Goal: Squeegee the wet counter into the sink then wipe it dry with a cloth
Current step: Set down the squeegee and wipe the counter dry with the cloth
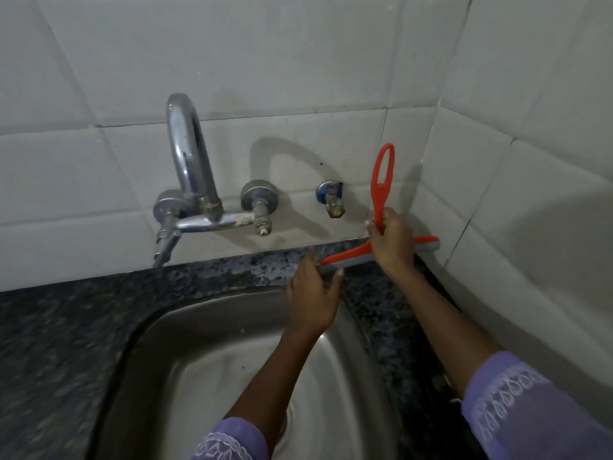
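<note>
Gripping the red squeegee (381,227) by the lower part of its looped handle, the right hand (393,242) has its fingers curled tight round the stem, with the blade lying across the narrow strip of dark speckled counter (232,270) in the back right corner, between the tiled wall (298,78) and the rim of the steel sink (212,310). In this one head view the left hand (313,293) reaches over the basin with its fingers straight and a little apart, thumb out to the right, its fingertips at or just beside the left end of the blade; whether they actually touch it I cannot tell. No cloth shows anywhere in the frame, so the drying step looks not yet begun. The main risk from here, as I judge it, comes from how cramped the corner is: the right end of the blade sits very near the side wall, so a pull toward the basin may leave an unswept wet strip along the wall joints. The handle stands steeply upright, and a blade held that steeply could chatter or skip over the stone and leave streaks. The tap (189,167) and the small valve (331,197) stand near the handle, and a careless lift could knock them. A wet left hand near the blade end might also slip off the rim into the basin.
</note>
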